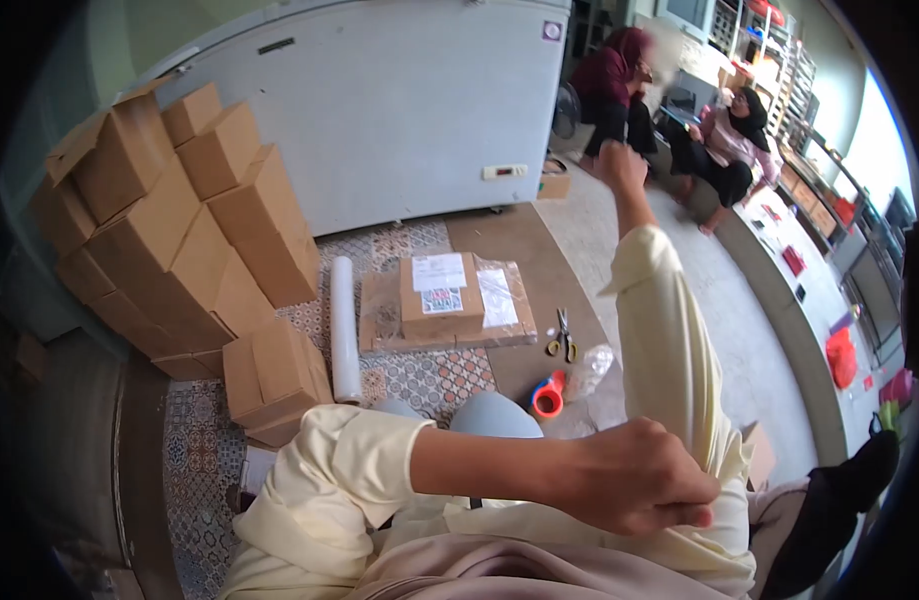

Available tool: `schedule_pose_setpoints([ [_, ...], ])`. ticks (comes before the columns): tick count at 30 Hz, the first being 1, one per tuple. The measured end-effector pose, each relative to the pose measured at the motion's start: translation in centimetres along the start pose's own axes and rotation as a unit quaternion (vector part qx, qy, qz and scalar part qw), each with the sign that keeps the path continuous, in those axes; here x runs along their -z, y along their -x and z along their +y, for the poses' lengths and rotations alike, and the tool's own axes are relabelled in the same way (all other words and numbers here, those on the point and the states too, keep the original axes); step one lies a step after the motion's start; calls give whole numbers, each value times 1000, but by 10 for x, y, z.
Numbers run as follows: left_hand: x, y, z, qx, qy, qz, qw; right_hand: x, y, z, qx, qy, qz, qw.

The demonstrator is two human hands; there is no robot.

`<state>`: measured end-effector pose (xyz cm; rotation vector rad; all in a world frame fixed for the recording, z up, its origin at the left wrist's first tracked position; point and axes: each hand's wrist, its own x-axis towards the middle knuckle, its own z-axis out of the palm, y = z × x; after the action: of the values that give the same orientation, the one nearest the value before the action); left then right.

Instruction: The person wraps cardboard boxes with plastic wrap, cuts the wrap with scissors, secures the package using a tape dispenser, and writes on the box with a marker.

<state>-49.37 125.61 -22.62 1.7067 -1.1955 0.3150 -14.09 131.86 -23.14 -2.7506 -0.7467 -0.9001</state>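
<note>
My left hand (639,478) is closed across my front, its fingers pinching the cream sleeve (669,330) of my right arm near the elbow. My right arm stretches forward, and my right hand (622,170) is curled into a fist with nothing visible in it. On the floor in front of me lies a cardboard box (441,310) with paper labels and a printed code, resting on a flat, plastic-wrapped package (519,305). Scissors (563,336), a red and blue tape dispenser (548,396) and crumpled clear plastic (589,373) lie right of it.
Stacked cardboard boxes (179,230) stand at the left, beside a roll of clear wrap (345,330). A white chest freezer (379,110) closes off the back. Two people (614,85) sit at the far right by a raised ledge (779,270). Another person's dark sleeve (829,510) is at lower right.
</note>
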Motion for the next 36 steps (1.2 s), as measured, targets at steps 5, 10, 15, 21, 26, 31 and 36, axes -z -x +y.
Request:
schedule_pose_setpoints([
  [5,13,56,-46,163,5,25,986,16,-29,34,-262,-800,-8,540],
  [10,-7,70,-88,277,7,-1,961,12,-20,26,-281,-909,81,298],
  [15,-117,143,-130,257,-155,-255,919,-26,-18,28,-292,-921,105,235],
  [21,-12,126,-173,354,-2,-76,932,-113,32,62,-264,-882,-54,386],
  [26,72,217,-264,540,17,243,806,-245,133,78,-463,-713,-111,515],
  [31,129,298,-378,598,-304,337,661,-421,223,47,-337,-383,-237,827],
  [36,143,334,-462,675,-512,155,509,-494,211,16,-204,-276,-209,916],
])
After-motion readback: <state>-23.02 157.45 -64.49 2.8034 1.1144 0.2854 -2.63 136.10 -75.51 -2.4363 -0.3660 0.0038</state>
